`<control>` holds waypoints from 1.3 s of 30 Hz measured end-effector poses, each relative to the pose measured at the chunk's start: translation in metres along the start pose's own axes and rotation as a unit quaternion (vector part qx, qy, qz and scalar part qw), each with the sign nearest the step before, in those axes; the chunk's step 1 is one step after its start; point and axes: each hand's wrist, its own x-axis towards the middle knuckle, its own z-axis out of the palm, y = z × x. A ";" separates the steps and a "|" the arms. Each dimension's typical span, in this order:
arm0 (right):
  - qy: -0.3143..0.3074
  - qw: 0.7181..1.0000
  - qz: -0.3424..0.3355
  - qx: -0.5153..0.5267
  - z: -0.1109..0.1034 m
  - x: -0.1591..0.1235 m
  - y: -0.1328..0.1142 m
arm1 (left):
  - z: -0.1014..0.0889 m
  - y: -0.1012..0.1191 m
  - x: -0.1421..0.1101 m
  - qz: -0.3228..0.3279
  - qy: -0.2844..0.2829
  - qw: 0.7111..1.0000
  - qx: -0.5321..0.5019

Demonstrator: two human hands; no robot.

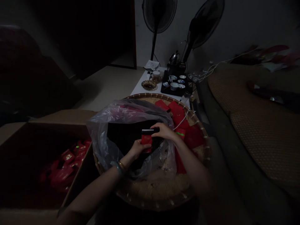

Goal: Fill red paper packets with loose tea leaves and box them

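My left hand (140, 148) pinches the lower part of a small red packet (146, 139) between thumb and fingers. Across the packet's top edge lies a short black bar-shaped tool (154, 130) with a pale strip, gripped by my right hand (163, 131). Its exact kind is too dark to make out. Both hands are over a large clear plastic bag (103, 125) that gapes wide, with a dark mass (124, 137) inside. The bag rests on a round woven bamboo tray (150, 195). Red packets (177, 112) lie flat along the tray's right side.
At left, an open cardboard box (67, 117) holds many red packets (67, 156). Beyond the tray, a white table (138, 90) carries a black tea tray (165, 90) with cups and a kettle (174, 58). Two fans (160, 15) stand behind. A woven-covered seat (253, 125) is at right.
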 end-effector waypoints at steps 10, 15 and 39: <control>0.032 0.999 -0.006 -0.024 0.005 -0.001 0.002 | -0.001 0.000 0.001 -0.005 -0.002 1.000 0.013; 0.031 0.999 -0.009 -0.036 0.002 -0.002 -0.001 | -0.001 0.001 0.000 -0.002 -0.010 1.000 0.019; 0.046 0.999 0.000 -0.006 0.006 -0.003 0.005 | -0.004 0.008 0.001 0.016 -0.028 0.999 -0.014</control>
